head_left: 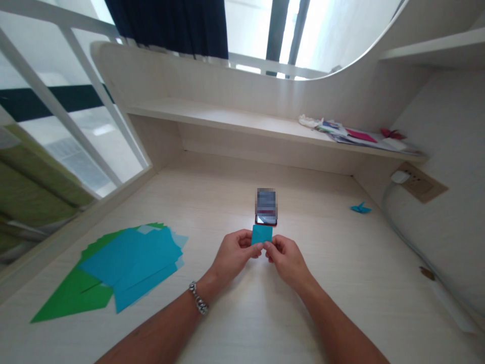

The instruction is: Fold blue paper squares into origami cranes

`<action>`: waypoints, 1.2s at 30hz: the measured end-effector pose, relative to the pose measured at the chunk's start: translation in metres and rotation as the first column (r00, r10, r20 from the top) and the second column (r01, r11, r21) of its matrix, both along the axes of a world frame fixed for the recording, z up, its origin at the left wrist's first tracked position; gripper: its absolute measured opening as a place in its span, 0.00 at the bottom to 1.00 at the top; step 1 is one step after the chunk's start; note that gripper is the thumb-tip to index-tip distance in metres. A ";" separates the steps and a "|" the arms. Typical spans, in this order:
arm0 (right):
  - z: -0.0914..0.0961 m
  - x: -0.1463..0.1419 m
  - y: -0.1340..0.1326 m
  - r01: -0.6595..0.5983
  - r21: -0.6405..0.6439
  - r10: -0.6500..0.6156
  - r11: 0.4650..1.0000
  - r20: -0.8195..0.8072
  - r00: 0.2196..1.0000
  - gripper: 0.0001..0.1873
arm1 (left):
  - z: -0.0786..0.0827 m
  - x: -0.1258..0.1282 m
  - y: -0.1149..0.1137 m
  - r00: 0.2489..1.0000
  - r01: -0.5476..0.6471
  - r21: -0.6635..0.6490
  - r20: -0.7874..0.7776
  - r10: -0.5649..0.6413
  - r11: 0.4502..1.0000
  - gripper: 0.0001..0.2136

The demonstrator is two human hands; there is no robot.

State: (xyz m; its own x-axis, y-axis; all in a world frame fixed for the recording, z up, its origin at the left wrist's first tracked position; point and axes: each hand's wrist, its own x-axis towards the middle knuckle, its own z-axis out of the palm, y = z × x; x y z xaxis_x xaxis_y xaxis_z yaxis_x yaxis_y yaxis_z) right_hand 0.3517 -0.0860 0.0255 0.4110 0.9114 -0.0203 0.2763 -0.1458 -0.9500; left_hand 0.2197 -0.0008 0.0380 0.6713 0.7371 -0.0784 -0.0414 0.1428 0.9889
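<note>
A small folded square of blue paper [261, 233] is held up between both hands above the desk. My left hand [238, 248] pinches its lower left edge between thumb and fingers. On the lower right corner, the thumb and fingers of my right hand [285, 255] are closed. Both thumbs lie near each other along the bottom edge. Just beyond the paper lies a phone [267, 205], its screen blurred out.
Fanned blue sheets [140, 258] and green sheets [71, 298] lie at the left. A folded blue paper figure [361, 208] sits at the right, near a cable [401, 232] plugged into a wall socket [422, 182]. Papers [356, 135] rest on the back shelf [227, 117].
</note>
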 end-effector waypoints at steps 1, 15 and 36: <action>0.000 0.000 0.000 0.000 0.006 0.000 1.000 0.016 1.000 0.13 | -0.001 0.000 0.000 1.000 0.008 0.004 0.008 -0.008 1.000 0.10; 0.002 0.005 -0.001 -0.062 -0.016 0.056 0.998 -0.244 0.968 0.17 | 0.009 -0.008 0.005 0.998 0.061 -0.075 0.032 -0.059 0.995 0.13; 0.002 0.004 0.003 0.089 0.120 -0.042 0.989 -0.349 0.936 0.15 | 0.002 -0.003 0.006 0.998 -0.065 -0.026 0.025 0.066 0.998 0.08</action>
State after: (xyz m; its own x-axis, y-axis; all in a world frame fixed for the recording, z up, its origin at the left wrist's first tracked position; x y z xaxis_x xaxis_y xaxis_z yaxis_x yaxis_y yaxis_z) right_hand 0.3556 -0.0833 0.0276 0.4590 0.8868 -0.0535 -0.0776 -0.0199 -0.9968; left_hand 0.2164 0.0049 0.0396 0.6235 0.7776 -0.0808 -0.0770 0.1639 0.9835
